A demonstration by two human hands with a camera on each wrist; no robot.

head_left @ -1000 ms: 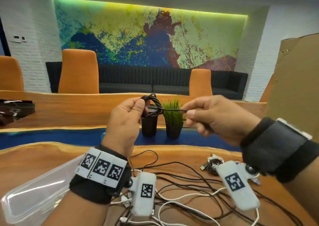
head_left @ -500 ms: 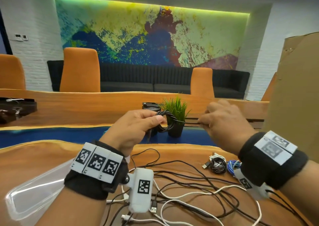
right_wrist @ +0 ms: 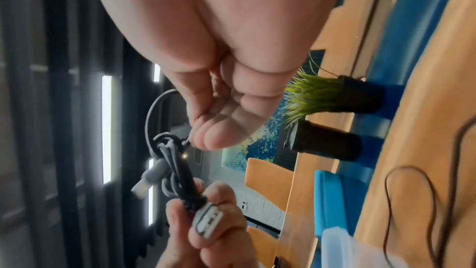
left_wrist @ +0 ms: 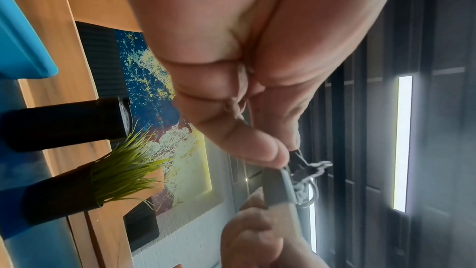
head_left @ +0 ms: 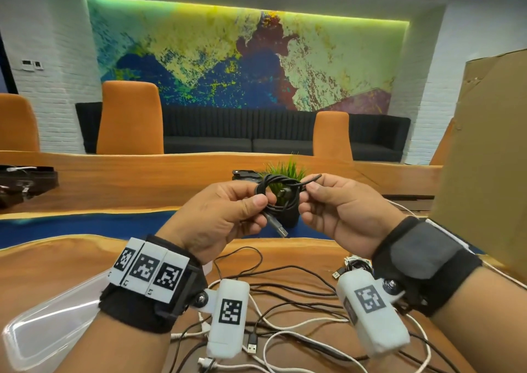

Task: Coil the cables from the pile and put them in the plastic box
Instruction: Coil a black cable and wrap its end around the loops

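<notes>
Both hands are raised above the table with a small coil of black cable (head_left: pixel 281 194) between them. My left hand (head_left: pixel 228 215) pinches the coil's left side between thumb and fingers; a silver USB plug (head_left: pixel 278 225) hangs below it. My right hand (head_left: pixel 336 207) pinches the loose black end of the same cable (right_wrist: pixel 170 150) at the coil's right. The coil also shows in the left wrist view as a blurred bundle (left_wrist: pixel 301 182). A pile of black and white cables (head_left: pixel 285 310) lies on the wooden table under my wrists. The clear plastic box (head_left: pixel 51 324) sits at the lower left.
Two black pots, one with a green grass plant (head_left: pixel 286 170), stand behind my hands on the blue table strip. A coiled bundle (head_left: pixel 356 264) lies near my right wrist. A cardboard sheet (head_left: pixel 484 158) rises at the right. Orange chairs and a dark sofa stand beyond.
The taut cable stretch between the hands is gone: my right hand has come in close to the coil, pinching the cable end. The USB plug now dangles below my left hand.
</notes>
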